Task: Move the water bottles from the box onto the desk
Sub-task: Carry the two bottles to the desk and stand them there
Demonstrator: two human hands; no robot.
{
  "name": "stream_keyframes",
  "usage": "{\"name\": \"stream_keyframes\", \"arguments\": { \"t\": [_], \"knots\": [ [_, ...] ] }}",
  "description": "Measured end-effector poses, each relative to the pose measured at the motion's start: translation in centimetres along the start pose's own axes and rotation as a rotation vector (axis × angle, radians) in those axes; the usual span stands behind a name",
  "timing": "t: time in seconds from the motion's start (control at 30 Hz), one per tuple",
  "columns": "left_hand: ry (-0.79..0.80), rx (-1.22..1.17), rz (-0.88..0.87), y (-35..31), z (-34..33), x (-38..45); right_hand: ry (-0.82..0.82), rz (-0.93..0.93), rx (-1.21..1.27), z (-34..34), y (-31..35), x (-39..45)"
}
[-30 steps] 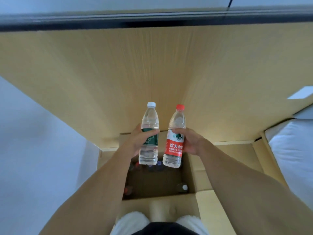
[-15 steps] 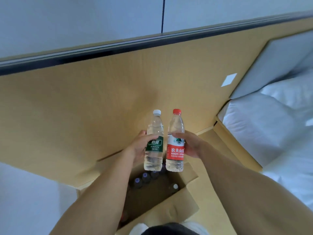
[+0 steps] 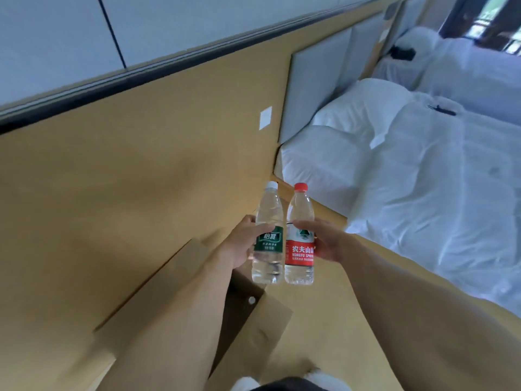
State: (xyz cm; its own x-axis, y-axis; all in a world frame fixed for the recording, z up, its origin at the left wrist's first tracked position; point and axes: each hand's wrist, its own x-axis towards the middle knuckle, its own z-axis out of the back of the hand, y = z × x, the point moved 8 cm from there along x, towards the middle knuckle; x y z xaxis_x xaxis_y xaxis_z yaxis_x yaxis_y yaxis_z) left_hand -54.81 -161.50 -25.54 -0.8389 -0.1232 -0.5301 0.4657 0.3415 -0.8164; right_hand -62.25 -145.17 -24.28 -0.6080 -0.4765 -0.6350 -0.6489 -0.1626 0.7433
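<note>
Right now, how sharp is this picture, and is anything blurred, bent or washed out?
Head view: the green-label bottle and red-label bottle are sharp, labels readable, as are the left hand and right hand; the cardboard box flaps are smeared; the wall's dark trim tilts and bows from the wide lens; the white bed looks pale, its folds still visible.

At frame centre, the clear plastic bottle with a white cap [image 3: 268,235] carries a dark green label with white lettering. Just right of it, the clear plastic bottle with a red cap [image 3: 300,238] wears a label white on top with a green emblem, red below with white characters. The brown cardboard box [image 3: 255,325] at lower centre has a dark interior. The tan wood-grain wall panel [image 3: 127,187] fills the left; plain white bedding [image 3: 423,179] covers the right.
</note>
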Motion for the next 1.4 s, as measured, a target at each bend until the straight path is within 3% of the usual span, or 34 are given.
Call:
{"name": "stream_keyframes", "arguments": {
  "t": [0.43,0.7,0.9,1.4],
  "knots": [
    [0.396,0.355,0.002,2.7,-24.3,1.0,-0.308,0.044,0.140,21.5,-3.8,-12.4],
    [0.554,0.450,0.053,8.0,-41.3,-0.8,-0.391,0.093,0.299,34.9,-8.9,-22.7],
    [0.712,0.549,0.107,13.0,-53.4,-2.7,-0.545,0.148,0.430,44.0,-13.8,-31.2],
    [1.149,0.785,0.197,26.0,-78.3,-13.0,-1.069,0.211,0.745,56.4,-26.5,-51.9]
  ]
}}
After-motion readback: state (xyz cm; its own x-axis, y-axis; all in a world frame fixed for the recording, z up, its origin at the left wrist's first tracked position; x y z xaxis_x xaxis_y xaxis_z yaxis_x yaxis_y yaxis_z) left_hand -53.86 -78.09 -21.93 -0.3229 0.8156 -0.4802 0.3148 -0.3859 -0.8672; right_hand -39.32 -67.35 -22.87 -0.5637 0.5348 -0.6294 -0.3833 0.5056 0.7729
